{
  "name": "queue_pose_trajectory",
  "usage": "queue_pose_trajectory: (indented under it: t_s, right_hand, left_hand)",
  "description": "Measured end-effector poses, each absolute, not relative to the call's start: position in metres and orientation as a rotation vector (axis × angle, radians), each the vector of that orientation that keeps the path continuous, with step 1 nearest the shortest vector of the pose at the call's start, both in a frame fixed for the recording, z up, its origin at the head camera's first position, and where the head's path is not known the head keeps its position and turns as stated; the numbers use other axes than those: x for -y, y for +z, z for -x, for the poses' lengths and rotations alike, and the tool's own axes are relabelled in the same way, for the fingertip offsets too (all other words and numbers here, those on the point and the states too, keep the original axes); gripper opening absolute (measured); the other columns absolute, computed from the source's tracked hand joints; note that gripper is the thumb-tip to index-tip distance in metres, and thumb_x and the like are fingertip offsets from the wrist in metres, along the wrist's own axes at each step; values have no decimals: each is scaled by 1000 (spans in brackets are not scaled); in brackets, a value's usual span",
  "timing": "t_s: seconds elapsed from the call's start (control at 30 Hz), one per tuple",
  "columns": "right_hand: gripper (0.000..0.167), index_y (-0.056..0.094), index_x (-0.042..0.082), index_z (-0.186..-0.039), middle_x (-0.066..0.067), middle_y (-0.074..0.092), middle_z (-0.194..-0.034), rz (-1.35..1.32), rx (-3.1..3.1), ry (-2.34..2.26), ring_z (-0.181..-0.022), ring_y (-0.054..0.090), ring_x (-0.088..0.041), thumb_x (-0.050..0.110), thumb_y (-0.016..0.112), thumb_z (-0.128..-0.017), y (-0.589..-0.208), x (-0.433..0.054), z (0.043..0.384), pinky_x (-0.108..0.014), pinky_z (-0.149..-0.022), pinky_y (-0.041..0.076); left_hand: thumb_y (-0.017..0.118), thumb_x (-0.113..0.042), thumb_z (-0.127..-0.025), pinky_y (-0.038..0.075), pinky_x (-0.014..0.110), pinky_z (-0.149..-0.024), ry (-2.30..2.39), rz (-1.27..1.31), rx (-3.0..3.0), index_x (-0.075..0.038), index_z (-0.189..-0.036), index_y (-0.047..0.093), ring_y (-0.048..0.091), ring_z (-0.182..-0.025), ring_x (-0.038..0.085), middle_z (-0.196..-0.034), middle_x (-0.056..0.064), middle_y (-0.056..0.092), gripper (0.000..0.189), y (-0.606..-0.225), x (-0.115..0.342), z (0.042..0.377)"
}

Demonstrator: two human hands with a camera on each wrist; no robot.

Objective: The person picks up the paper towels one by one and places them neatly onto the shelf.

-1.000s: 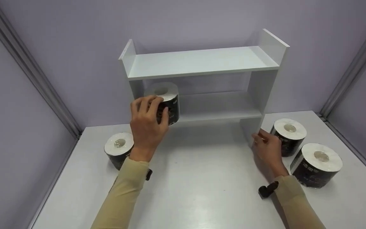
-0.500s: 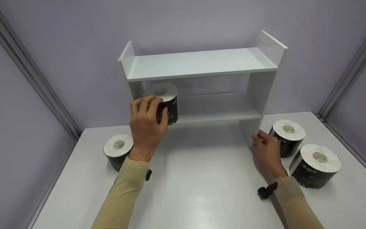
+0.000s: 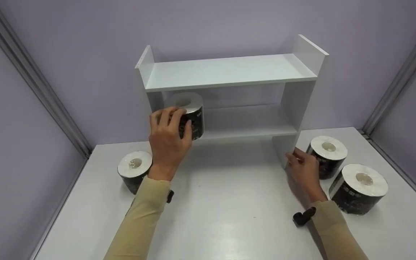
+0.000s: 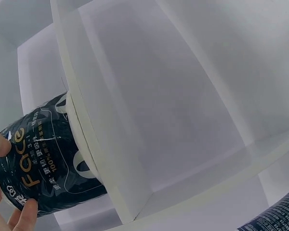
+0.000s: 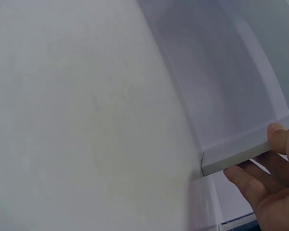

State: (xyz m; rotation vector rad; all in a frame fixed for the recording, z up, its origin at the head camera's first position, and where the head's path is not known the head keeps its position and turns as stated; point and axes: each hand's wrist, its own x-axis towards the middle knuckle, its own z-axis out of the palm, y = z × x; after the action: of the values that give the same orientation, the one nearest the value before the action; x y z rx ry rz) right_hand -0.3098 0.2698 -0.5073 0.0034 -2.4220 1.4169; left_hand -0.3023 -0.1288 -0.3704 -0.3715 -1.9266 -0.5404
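My left hand [image 3: 169,139] grips a toilet paper roll [image 3: 193,124] in dark printed wrapping. The roll stands upright at the left end of the middle board of a white shelf unit [image 3: 229,72]. In the left wrist view, thumb and fingers curl round the far end of the roll [image 4: 43,159], whose other end meets the board's front edge. My right hand [image 3: 303,169] pinches the lower front edge of the unit's right side panel [image 3: 285,146]. The right wrist view has the thumb on one face of that panel [image 5: 238,154] and the fingers on the other.
One more toilet paper roll [image 3: 134,164] stands on the white table [image 3: 226,216] left of the unit. Two others, a rear roll [image 3: 328,148] and a front roll [image 3: 359,195], stand to the right, close to my right hand. Behind the unit rises a pale wall [image 3: 222,25].
My left hand and its roll have edged slightly up and back at the shelf's left end. The right hand keeps the same hold on the side panel.
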Motion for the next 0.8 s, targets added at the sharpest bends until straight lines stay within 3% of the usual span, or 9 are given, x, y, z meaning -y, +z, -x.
queue_pose_trajectory:
  t_s: [0.8]
  right_hand:
    - [37, 67, 9, -145, -18, 70, -139, -30, 2428, 1346, -121, 71, -35, 24, 61, -111, -509, -276, 310, -7, -83, 49]
  left_hand:
    - [76, -18, -99, 54, 50, -101, -541, 346, 1942, -7, -118, 74, 58, -115, 39, -121, 13, 69, 22, -371, 121, 312]
